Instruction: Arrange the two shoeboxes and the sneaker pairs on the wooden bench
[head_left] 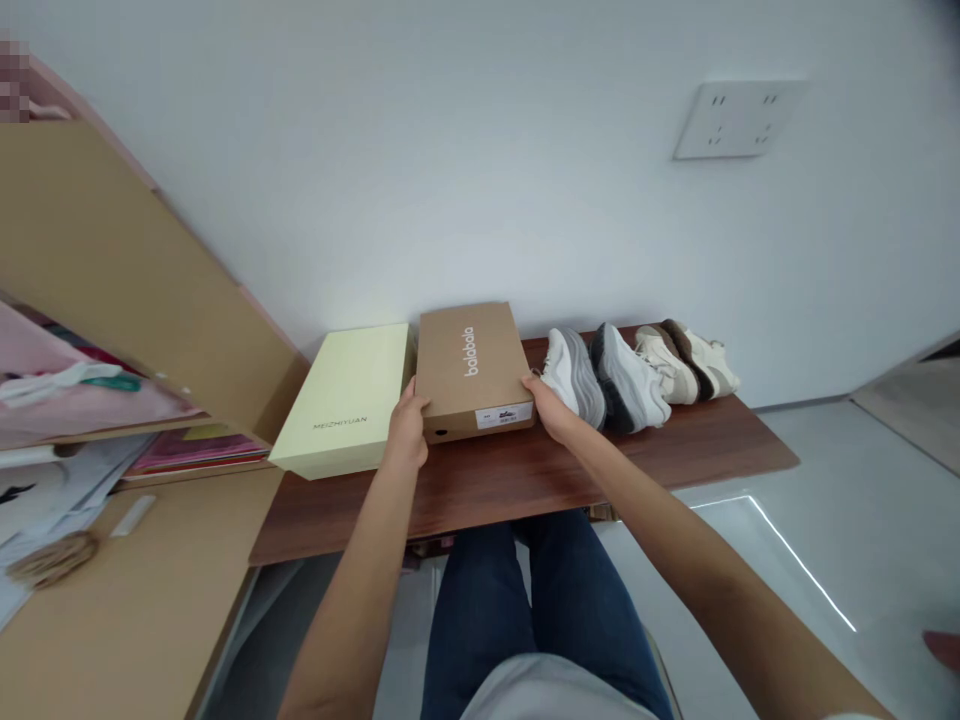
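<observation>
A brown shoebox (471, 355) marked "balabala" is between my two hands, over the dark wooden bench (517, 478). My left hand (408, 425) grips its near left corner, and my right hand (551, 408) grips its near right corner. A white label with a small shoe picture shows on the box's front side. Left of it lies a pale yellow shoebox (349, 385) lettered "MEIZHIYUAN", close to my left hand. Just right of my right hand stands a pair of white and grey sneakers (630, 385).
Farther right on the bench sits a pair of cream and brown shoes (701, 360). The wall (450, 150) rises behind, with a socket plate (739, 120) at upper right. A desk (180, 560) with papers and a shelf borders the left side.
</observation>
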